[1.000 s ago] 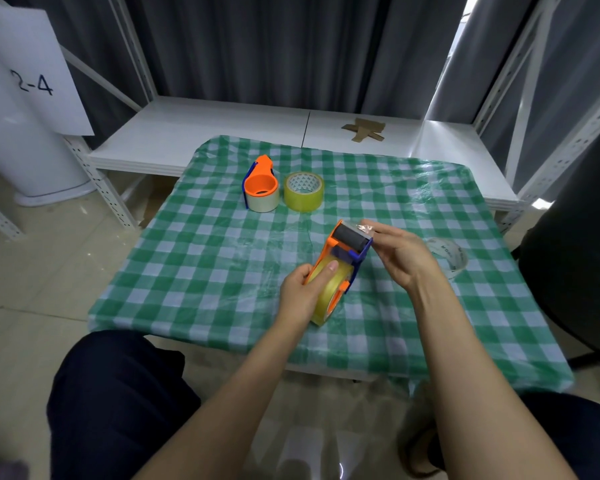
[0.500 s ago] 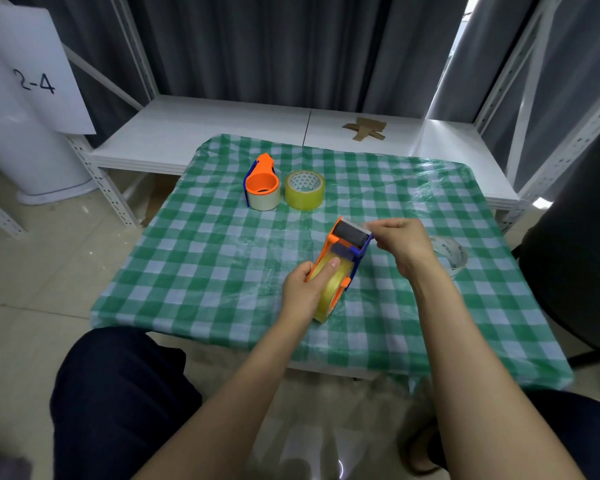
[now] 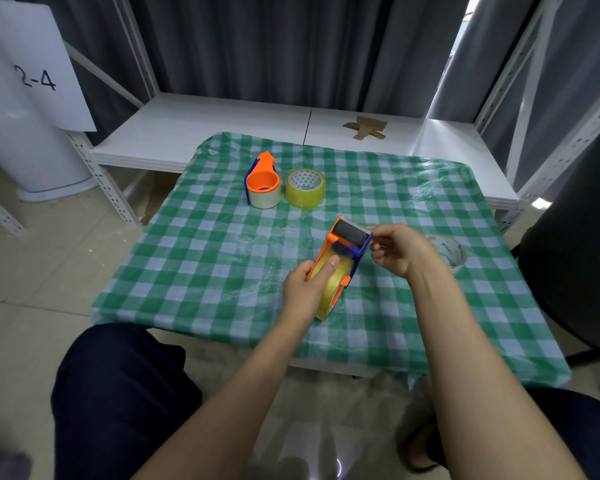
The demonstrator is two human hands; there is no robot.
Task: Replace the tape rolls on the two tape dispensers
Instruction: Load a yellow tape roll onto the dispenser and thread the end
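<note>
An orange and blue tape dispenser (image 3: 343,249) with a yellow tape roll (image 3: 332,291) on it is held just above the green checked tablecloth (image 3: 205,258). My left hand (image 3: 305,289) grips its roll end, thumb on the roll. My right hand (image 3: 400,249) pinches at the black roller end, apparently on the tape's free end. A second orange dispenser (image 3: 262,180) with a pale roll lies at the far side, beside a loose yellow tape roll (image 3: 305,188). A clear, nearly see-through roll (image 3: 449,252) lies behind my right hand.
A white low shelf (image 3: 194,129) runs behind the table, with brown cardboard scraps (image 3: 364,128) on it. White metal racking stands left and right. A dark chair (image 3: 575,244) is close on the right. My knees in dark trousers are below the table edge.
My right hand has slid from over the roller to its right side, fingers closing into a pinch. The dispenser and left hand have barely moved.
</note>
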